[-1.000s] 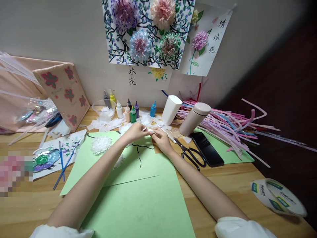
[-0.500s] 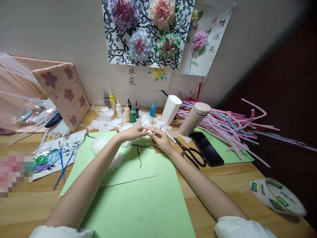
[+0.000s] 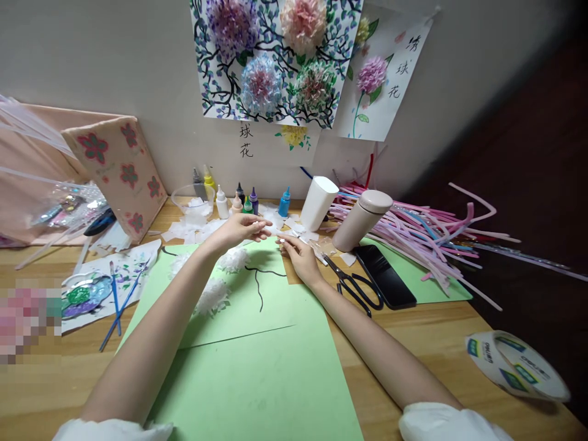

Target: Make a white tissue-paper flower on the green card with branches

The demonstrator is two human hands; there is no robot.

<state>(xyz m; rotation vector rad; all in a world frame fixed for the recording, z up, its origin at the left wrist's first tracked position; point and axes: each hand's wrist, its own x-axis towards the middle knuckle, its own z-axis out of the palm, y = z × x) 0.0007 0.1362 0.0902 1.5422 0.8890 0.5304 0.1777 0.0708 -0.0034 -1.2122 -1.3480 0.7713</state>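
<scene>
My left hand reaches over the loose white paper scraps in front of the small paint bottles, its fingers stretched out to the right. My right hand rests at the far edge of the green paper sheet, fingers curled, with a small white bit pinched at the fingertips. White tissue pom-poms sit on the green sheet under my left forearm, beside a drawn black branch line.
Black scissors, a dark phone, a beige flask and a white cup lie right of my hands. Pipe cleaners are piled at the right, a tape roll near the corner, a palette with brushes at the left.
My hands were pinched together over a small white piece. They have parted: the left hand moved up and back toward the scraps, the right stayed near the sheet's edge.
</scene>
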